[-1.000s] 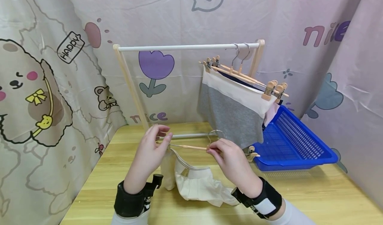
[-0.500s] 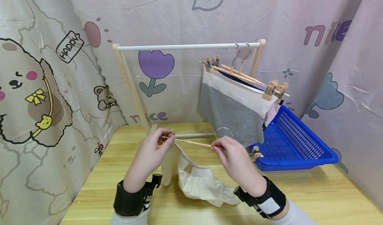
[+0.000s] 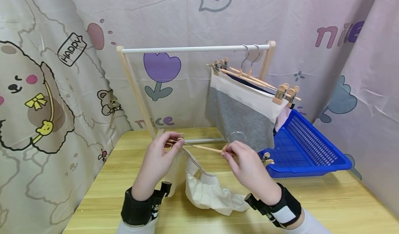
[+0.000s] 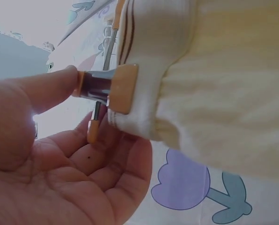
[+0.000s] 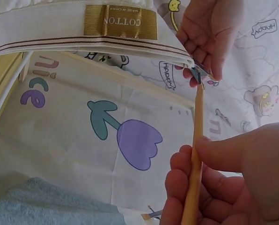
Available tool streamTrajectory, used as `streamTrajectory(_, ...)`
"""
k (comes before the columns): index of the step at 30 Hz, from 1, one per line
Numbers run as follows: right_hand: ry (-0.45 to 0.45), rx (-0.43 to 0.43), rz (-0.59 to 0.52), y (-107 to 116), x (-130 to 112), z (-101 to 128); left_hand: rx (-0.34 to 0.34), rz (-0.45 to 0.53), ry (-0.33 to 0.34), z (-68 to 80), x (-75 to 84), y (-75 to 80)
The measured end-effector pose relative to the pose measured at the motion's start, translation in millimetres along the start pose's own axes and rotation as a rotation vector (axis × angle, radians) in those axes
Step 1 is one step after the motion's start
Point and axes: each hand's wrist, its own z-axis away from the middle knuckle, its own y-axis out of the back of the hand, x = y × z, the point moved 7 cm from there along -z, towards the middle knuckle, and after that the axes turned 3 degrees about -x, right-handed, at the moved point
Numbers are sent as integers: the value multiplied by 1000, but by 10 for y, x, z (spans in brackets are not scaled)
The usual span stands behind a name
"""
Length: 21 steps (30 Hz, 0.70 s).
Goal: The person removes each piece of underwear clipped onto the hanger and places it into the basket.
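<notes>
A wooden clip hanger (image 3: pixel 202 148) is held level just above the table. My left hand (image 3: pixel 176 143) pinches its left clip (image 3: pixel 180 137), which is clamped on the waistband of a cream garment (image 3: pixel 207 190). The garment hangs from that clip alone and trails onto the table. In the left wrist view the clip (image 4: pixel 115 89) bites the cream cloth (image 4: pixel 214 70), with my thumb on its metal end. My right hand (image 3: pixel 229 152) grips the bar beside the wire hook (image 3: pixel 237 135). In the right wrist view my fingers curl round the bar (image 5: pixel 194 187). The right clip (image 3: pixel 266 159) holds nothing.
A small wooden rack with a white rail (image 3: pixel 193 48) stands at the back. Two clip hangers at its right end carry a grey and cream garment (image 3: pixel 240 113) and other clothes. A blue mesh basket (image 3: pixel 307 147) sits at the right. Printed curtains enclose the wooden table (image 3: pixel 327 199).
Both hands have raised the hanger a little and carried it slightly back, lifting the garment with it. My left fingers have closed onto the left clip.
</notes>
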Motion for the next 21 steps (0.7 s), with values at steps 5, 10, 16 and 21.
streamTrajectory(5,-2,-13,4,10,10,-1,28,6,-25,2,35,-11)
streamTrajectory(10,-5,-23,19,16,20,2,38,1,-39,-1,52,-31)
streamTrajectory(16,-31,-38,20,18,39,8,45,6,-65,-1,73,-49)
streamTrajectory(21,-33,-46,10,22,43,3,46,7,-66,2,85,-56)
